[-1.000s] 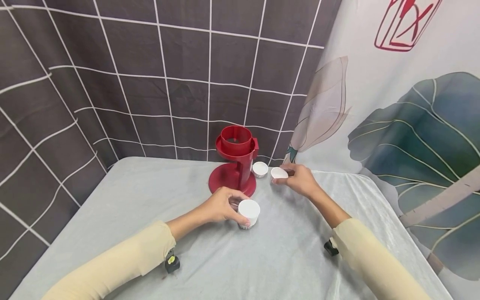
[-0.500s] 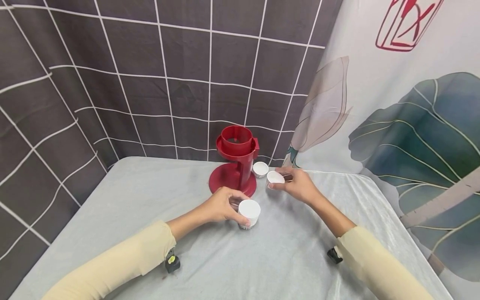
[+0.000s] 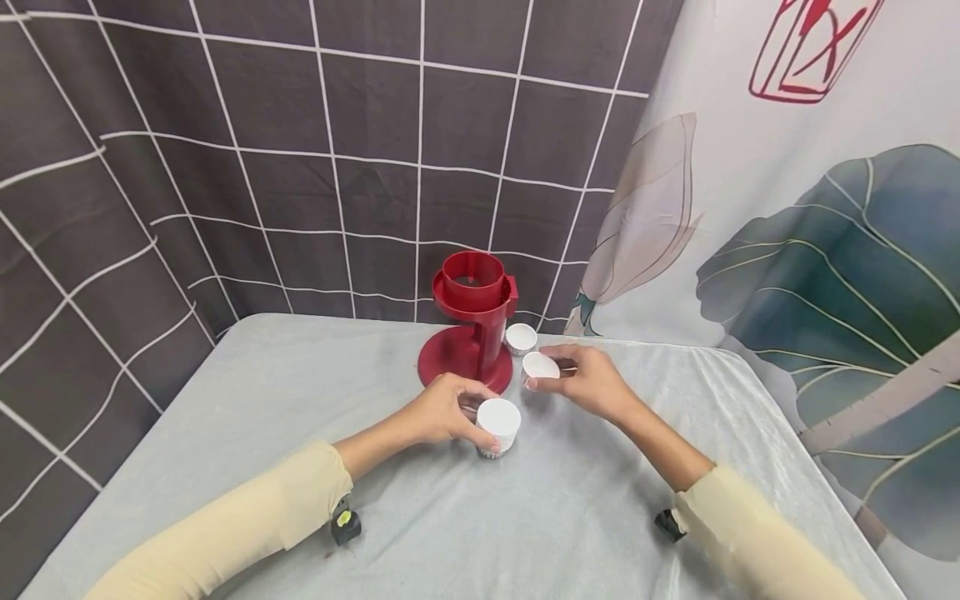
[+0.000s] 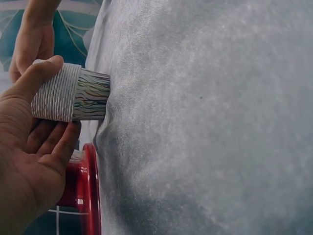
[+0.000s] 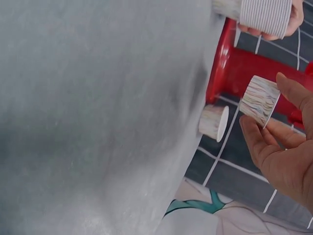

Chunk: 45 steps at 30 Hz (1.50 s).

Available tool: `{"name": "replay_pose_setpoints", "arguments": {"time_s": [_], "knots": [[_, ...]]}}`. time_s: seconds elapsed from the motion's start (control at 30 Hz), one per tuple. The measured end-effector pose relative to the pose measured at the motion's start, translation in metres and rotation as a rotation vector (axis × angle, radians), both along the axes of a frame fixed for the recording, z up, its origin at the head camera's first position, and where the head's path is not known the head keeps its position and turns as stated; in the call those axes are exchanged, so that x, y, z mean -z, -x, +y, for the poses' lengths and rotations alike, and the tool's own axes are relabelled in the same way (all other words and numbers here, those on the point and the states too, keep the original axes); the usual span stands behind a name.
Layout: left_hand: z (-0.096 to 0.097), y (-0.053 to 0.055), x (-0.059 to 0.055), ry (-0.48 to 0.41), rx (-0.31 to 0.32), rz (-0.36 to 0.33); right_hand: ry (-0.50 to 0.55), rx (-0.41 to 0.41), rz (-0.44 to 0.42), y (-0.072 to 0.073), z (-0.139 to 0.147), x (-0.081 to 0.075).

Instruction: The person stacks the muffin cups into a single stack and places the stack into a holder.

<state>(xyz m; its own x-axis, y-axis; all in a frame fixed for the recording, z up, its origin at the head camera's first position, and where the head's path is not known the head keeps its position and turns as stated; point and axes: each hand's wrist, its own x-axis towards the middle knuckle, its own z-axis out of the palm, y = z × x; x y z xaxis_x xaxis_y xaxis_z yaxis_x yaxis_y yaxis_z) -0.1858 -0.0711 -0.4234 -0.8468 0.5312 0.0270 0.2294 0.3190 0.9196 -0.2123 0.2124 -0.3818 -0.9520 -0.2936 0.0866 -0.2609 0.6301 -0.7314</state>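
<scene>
Between thumb and fingers, my left hand [image 3: 447,408] grips a stack of nested paper cups [image 3: 498,425] standing upright on the table. In the left wrist view their rims pile up closely above the patterned wall of the lowest cup [image 4: 93,95]. My right hand [image 3: 596,382] pinches a single small paper cup [image 3: 540,371] by its rim, thumb on one side and fingers on the other. Held upright, mouth up, that striped cup [image 5: 260,101] is off the table in the right wrist view. Another paper cup [image 3: 521,339] stands alone behind it.
A red plastic stand [image 3: 491,346] with a round base and a ring-shaped top rises behind the left hand, next to the lone cup. Grey cloth [image 3: 285,392] covers the table. A dark grid-patterned curtain [image 3: 360,200] hangs behind.
My right hand has brought its cup left and toward me, nearer the stack. The left hand and stack stay in place.
</scene>
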Motion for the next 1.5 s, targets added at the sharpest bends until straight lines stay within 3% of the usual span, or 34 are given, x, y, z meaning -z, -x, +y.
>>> {"name": "replay_pose_setpoints", "arguments": {"time_s": [0.2, 0.5, 0.87, 1.17, 1.5], "knots": [[-0.001, 0.0, 0.001, 0.029, -0.006, -0.001, 0.023, -0.029, -0.016, -0.01, -0.009, -0.005], [0.0, 0.0, -0.001, 0.003, 0.002, 0.004, 0.053, -0.065, -0.008, -0.028, -0.021, -0.017], [0.0, 0.002, 0.001, -0.018, 0.031, 0.007, 0.092, -0.183, 0.001, -0.046, -0.035, -0.019], [0.0, 0.003, 0.004, -0.057, 0.038, -0.033, -0.006, -0.233, 0.065, -0.054, -0.038, -0.014], [-0.001, 0.003, 0.002, 0.016, 0.024, 0.022, -0.073, -0.257, 0.134, -0.057, -0.039, -0.005]]}}
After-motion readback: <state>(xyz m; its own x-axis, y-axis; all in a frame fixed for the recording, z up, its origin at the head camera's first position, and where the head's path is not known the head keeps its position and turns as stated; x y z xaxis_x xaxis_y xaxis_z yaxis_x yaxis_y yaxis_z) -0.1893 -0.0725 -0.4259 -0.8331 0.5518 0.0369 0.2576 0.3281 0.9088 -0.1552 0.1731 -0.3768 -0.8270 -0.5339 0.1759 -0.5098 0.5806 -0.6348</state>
